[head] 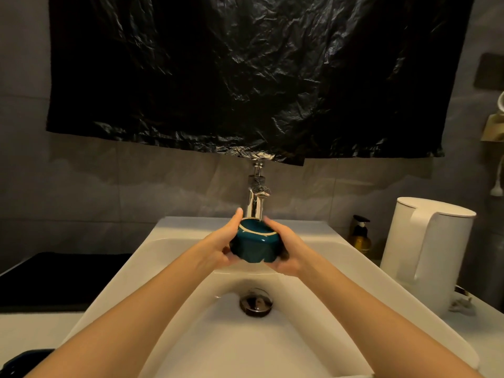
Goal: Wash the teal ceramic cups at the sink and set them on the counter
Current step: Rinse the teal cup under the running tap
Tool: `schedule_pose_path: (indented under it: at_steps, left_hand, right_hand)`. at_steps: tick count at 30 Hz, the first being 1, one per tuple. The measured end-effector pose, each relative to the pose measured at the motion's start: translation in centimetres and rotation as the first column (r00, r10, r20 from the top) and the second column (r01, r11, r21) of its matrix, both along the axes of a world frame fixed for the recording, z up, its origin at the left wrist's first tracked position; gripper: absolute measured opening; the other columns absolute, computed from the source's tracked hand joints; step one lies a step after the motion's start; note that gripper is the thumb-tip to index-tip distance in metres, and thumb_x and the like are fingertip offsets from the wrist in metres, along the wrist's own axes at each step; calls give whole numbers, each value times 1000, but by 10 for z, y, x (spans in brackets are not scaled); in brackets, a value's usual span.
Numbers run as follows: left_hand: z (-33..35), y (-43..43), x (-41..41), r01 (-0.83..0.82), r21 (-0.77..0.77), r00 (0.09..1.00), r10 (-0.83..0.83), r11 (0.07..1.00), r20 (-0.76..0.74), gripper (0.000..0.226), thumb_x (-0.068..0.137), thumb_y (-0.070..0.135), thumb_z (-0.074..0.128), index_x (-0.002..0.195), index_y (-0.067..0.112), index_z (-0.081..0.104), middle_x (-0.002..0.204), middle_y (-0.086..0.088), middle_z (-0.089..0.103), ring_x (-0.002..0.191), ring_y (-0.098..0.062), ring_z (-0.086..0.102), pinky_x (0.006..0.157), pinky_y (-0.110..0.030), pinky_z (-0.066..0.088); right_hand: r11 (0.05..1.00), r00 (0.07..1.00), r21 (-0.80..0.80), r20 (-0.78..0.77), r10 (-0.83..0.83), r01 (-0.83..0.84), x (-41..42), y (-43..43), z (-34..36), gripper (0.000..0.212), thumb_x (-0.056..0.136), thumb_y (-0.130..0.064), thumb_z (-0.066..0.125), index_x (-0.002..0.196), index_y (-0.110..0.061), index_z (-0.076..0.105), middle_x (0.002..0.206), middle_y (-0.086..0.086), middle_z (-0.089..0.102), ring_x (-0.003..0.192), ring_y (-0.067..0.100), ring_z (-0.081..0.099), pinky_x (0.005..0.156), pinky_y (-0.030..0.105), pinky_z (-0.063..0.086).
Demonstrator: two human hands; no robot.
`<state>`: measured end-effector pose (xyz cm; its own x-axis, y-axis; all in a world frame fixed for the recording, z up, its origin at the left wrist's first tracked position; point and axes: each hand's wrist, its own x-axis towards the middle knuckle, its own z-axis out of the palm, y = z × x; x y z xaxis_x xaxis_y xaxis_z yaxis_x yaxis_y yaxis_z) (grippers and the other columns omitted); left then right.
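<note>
My fingers curl round the teal ceramic cup (255, 245), left hand (218, 249) and right hand (286, 255) clasping its sides, forearms stretched forward over the white sink (300, 336). The cup is held just under the chrome faucet (255, 205); a white kettle (425, 252) stands to the right, and black plastic sheeting (231, 77) hangs behind.

Glossy teal ceramic cup (255, 246), chrome faucet (255, 205), crinkled plastic sheet (245, 77), smooth white sink (174, 268)
</note>
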<state>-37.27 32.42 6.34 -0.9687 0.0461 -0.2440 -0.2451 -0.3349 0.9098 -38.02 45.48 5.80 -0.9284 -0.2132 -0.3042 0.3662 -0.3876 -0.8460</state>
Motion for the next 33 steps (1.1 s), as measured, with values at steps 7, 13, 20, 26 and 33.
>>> schedule_pose_path:
  at_steps: [7,13,20,26,33]
  left_hand:
    - [1,11,-2,225,99,945,-193,969,-263,34,96,17,50,128,5,51,129,-20,56,120,-30,53,99,-43,46]
    - [-1,24,2,106,84,962,-81,991,-260,27,97,20,51,121,10,56,114,-14,63,105,-25,60,83,-36,54]
    - [-1,15,5,78,101,995,-83,992,49,38,88,46,58,98,10,66,91,-12,69,84,-29,64,70,-43,55]
    - [-1,-4,0,237,-137,967,-220,962,129,45,78,34,73,113,9,61,107,-14,69,97,-30,65,78,-40,57]
    - [-4,3,-2,76,-29,995,-74,997,65,28,88,34,62,104,11,61,100,-13,66,92,-31,62,76,-44,53]
  right_hand:
    - [966,980,-168,79,-184,195,7,14,4,16,84,-22,62,86,-7,63,80,13,67,73,27,63,55,28,55]
    - [980,985,-98,23,-173,174,6,15,-3,25,80,-28,65,95,-9,62,92,14,67,83,27,62,66,31,53]
    - [991,994,125,-101,-40,53,1,17,-2,24,77,-30,66,94,-13,68,83,9,73,84,26,64,70,33,53]
    - [947,994,312,-50,96,-76,7,22,7,26,80,-34,68,92,-11,63,81,8,70,80,22,62,70,30,53]
    - [994,986,109,-168,9,10,-3,7,-3,38,93,-47,53,104,-12,65,95,10,72,93,24,65,76,35,55]
